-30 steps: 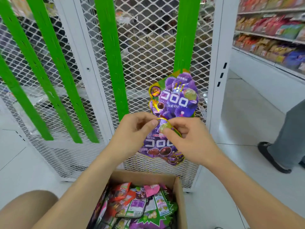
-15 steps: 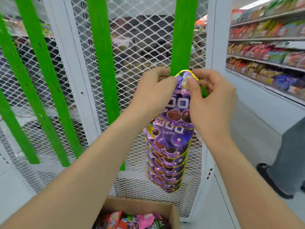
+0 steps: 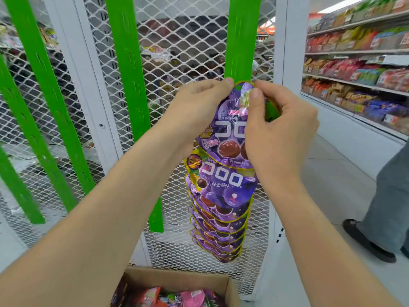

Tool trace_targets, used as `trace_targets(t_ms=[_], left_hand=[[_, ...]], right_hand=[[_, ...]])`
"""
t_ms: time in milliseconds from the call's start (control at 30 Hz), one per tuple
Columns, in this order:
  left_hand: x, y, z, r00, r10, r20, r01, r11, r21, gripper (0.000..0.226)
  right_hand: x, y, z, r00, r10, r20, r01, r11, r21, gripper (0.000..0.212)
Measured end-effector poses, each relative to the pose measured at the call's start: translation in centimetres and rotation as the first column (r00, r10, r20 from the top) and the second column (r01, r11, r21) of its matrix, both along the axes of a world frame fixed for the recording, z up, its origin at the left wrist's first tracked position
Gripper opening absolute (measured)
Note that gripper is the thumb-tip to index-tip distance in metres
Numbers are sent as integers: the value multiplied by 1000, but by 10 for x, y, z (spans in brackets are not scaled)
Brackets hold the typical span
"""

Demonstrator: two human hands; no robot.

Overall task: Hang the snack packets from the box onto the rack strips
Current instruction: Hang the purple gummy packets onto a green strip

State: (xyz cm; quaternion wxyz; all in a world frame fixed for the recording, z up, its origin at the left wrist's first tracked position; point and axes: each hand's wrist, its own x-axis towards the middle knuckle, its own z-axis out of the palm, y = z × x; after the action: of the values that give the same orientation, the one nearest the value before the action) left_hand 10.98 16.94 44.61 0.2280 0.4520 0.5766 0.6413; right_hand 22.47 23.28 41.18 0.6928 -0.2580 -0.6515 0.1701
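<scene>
The white mesh rack (image 3: 199,52) fills the frame. On its green strip (image 3: 240,41), upper centre, hangs a column of purple packets (image 3: 221,196). The box (image 3: 177,279) sits at the bottom edge. The left hand (image 3: 194,107) and right hand (image 3: 278,134) pinch the top packet (image 3: 230,127) at its upper rim.

The left hand (image 3: 197,107) and right hand (image 3: 278,131) pinch the top edge of a purple snack packet (image 3: 230,131) at a green strip (image 3: 240,41) on the white mesh rack (image 3: 97,111). More purple packets (image 3: 221,209) hang overlapped below it. An open cardboard box (image 3: 177,279) of packets sits underneath.
</scene>
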Motion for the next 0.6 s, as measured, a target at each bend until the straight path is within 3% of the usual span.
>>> trace_targets(t_ms=[233,400,600], left_hand=[[7,-8,7,999,31,9,-31,999,17,23],[9,-8,10,997,76,-26,-77,997,-31,33],[-2,-4,-4,953,206,-223,-202,978,43,28]], right_hand=[[-4,-8,-6,999,-50,19,49,998,37,19],[-2,-4,-10,996,-85,24,83,993,80,18],[-5,2,-40,998,8,55,-11,998,64,12]])
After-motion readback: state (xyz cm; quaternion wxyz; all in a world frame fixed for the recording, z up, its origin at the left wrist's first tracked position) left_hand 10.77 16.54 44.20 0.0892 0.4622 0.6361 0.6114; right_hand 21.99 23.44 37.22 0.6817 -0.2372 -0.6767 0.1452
